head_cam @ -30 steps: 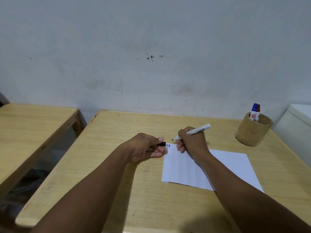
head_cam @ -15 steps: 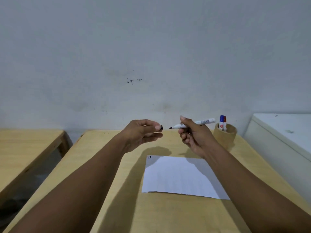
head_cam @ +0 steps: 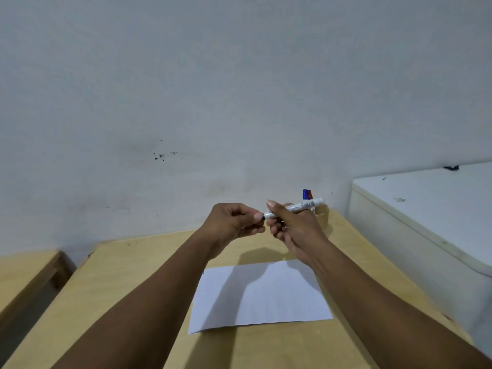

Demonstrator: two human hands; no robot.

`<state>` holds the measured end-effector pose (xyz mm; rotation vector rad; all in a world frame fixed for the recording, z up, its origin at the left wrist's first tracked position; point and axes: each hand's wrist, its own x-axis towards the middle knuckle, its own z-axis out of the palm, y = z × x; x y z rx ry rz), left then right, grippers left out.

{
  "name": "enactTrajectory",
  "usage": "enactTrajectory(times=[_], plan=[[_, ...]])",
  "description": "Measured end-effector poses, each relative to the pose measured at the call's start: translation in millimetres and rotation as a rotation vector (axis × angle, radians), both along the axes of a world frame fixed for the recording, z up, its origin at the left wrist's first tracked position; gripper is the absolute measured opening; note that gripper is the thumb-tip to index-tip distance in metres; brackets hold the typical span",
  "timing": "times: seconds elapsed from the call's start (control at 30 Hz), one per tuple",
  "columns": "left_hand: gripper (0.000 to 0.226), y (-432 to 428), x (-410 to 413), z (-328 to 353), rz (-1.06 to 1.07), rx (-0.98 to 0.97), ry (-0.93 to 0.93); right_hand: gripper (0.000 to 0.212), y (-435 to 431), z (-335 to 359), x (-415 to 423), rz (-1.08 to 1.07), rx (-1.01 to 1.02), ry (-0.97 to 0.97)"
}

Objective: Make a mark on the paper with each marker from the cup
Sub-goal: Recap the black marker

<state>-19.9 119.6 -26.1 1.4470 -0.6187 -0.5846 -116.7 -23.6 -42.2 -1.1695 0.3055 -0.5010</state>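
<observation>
Wood fills the far left, where we see a second bench (head_cam: pixel 24 272) standing apart from our table (head_cam: pixel 127 288). Moving in, our left hand (head_cam: pixel 234 225) is curled shut, its fingertips pressed to the tip end of the marker (head_cam: pixel 294 207); we judge it pinches the cap there, though the cap itself is hidden. Below lies the paper (head_cam: pixel 261 296), flat on the table, its near-left corner hidden by the left arm. Our right hand (head_cam: pixel 292 227) grips the marker's white barrel, holding it level above the table so the two ends line up for capping. Behind it the cup (head_cam: pixel 322 213) is mostly hidden, with blue and red markers (head_cam: pixel 307 194) standing in it. A white cabinet (head_cam: pixel 426 222) closes the right.
</observation>
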Motion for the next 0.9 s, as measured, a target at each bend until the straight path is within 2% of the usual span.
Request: enactTrajectory(times=[0.13,0.23,0.33,0.4,0.5,0.63,0.8,0.9], plan=[[0.008,-20.3,-4.0,-1.5,0.014,-0.016,-0.05,0.028,-17.4,-1.4,-1.7,0.006,0.011,0.028],[0.007,-33.8,1.8,3.5,0.104,-0.058,-0.097,0.034,-43.7,5.3,0.8,-0.091,0.038,0.049],[0.006,-46.7,13.9,21.2,0.163,-0.076,-0.197,0.024,-82.3,15.7,-3.7,-0.191,0.061,-0.006],[0.006,-58.5,19.9,37.1,0.15,-0.067,-0.258,0.018,-104.3,19.9,-8.5,-0.18,-0.089,0.006],[0.011,-81.7,31.7,56.3,0.172,-0.032,-0.363,0.011,-126.9,19.8,-11.4,-0.126,-0.458,0.104],[0.015,-115.2,41.2,60.9,0.137,0.101,-0.601,0.007,-149.6,3.1,-3.0,-0.117,-0.868,0.214],[0.021,-148.7,26.5,45.3,0.075,0.216,-0.776,0.013,-153.8,-14.3,6.4,-0.208,-1.04,0.406],[0.023,-158.0,22.3,29.3,0.04,0.283,-0.803,0.005,-151.3,-20.8,8.2,-0.244,-1.153,0.465]])
